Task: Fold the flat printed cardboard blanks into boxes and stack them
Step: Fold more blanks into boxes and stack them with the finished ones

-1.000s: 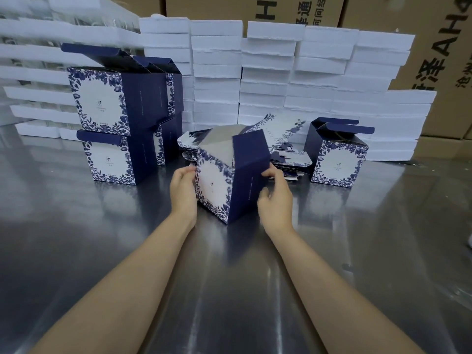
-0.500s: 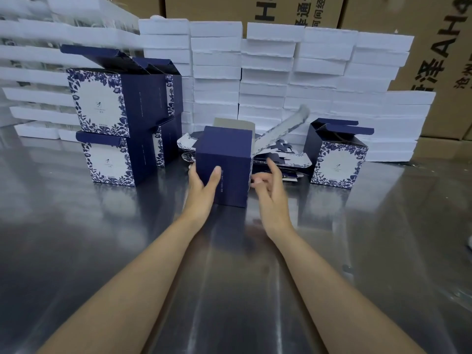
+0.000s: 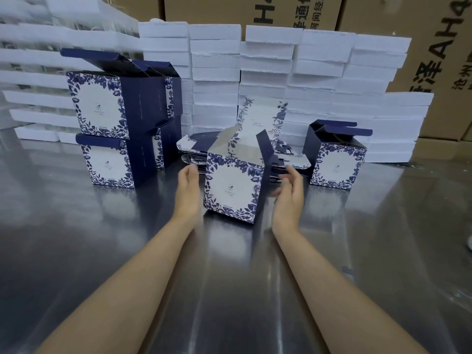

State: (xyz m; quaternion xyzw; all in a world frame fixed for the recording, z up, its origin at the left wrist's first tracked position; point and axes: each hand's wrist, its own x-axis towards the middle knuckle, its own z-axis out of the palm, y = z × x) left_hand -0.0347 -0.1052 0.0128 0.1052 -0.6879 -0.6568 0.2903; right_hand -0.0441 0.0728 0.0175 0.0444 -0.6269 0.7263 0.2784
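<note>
While both hands flank it, the centre box (image 3: 233, 192) stands on the steel table (image 3: 76, 251), floral white face toward the camera, navy side to its right, top flaps up and silver inside showing.

Far left of the centre box: stack (image 3: 122, 118) of folded boxes, two high, with more behind; top flaps open. It stands apart from the centre box.

Left hand (image 3: 188, 190): just left of the centre box, palm turned toward it, fingers loosely extended, grasping nothing. Contact with the box wall cannot be told; a narrow gap seems to show lower down.

Behind the centre box: low pile of flat blanks (image 3: 196, 146) on the table, partly hidden by it. One printed panel (image 3: 263, 118) rises above the box's rear; whether it belongs to the box or the pile cannot be told.

Right hand (image 3: 290, 192): just right of the centre box, blurred, fingers spread and released, holding nothing, clear of the navy side.

Right of the centre box, beyond the right hand: single folded box (image 3: 335, 162), flaps open.

Behind everything: rows of stacked white slabs (image 3: 268, 72), then brown cartons (image 3: 434, 60) with black lettering.
</note>
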